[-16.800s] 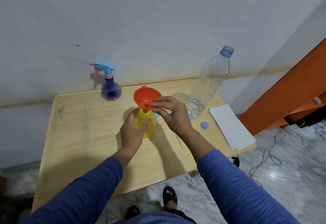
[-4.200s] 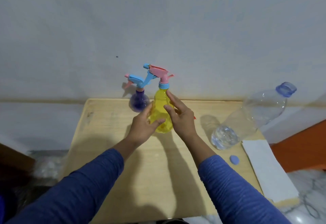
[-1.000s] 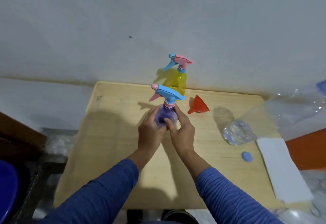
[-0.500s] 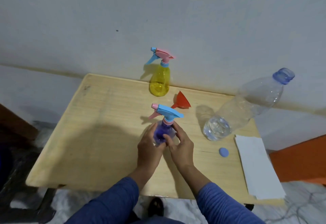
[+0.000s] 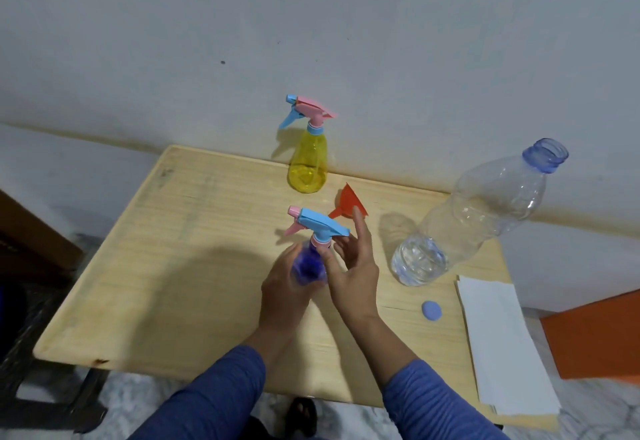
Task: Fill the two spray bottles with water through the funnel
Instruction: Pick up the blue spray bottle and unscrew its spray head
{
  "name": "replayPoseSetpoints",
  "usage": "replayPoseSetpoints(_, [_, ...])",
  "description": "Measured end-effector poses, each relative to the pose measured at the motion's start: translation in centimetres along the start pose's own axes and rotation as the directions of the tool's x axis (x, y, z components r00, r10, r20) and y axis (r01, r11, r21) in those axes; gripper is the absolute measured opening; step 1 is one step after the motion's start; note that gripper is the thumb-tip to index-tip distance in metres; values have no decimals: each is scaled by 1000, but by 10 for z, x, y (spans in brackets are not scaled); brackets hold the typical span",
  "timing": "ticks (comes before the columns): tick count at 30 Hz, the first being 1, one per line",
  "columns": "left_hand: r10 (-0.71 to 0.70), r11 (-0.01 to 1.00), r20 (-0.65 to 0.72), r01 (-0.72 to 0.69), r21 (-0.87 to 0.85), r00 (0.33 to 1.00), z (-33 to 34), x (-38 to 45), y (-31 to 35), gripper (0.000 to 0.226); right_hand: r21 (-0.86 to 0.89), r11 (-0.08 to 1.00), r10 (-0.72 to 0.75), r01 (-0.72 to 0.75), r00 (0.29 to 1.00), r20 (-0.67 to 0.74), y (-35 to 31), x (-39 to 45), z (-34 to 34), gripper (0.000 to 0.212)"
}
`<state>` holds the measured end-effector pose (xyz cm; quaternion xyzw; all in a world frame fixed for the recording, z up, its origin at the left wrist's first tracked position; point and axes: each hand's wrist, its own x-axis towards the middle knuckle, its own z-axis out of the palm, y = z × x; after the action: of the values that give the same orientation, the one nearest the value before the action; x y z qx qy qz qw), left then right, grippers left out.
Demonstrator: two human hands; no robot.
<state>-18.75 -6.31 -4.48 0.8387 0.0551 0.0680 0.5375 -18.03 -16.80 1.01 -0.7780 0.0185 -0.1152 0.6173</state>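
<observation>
The left hand (image 5: pixel 282 289) still holds the blue bottle (image 5: pixel 309 264) mid-table. The right hand (image 5: pixel 353 268) has let go, fingers apart, ready to unscrew its top.

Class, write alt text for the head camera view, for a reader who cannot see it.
A person's left hand holds a blue spray bottle upright on a wooden table, while the open right hand hovers beside its trigger top. Behind lie a red funnel on its side, a capped yellow spray bottle and an uncapped water bottle.
</observation>
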Motion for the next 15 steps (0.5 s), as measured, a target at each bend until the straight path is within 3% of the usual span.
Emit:
replayPoseSetpoints(7, [37,999,-3,-37,24,999,2,0,-8,69,-163,983,-58,89,981,187,4,16,-5,59])
replayPoseSetpoints(15, [49,998,3,-49,24,999,3,0,-10,70,-151,977,-123,153,974,192,5,23,-7,58])
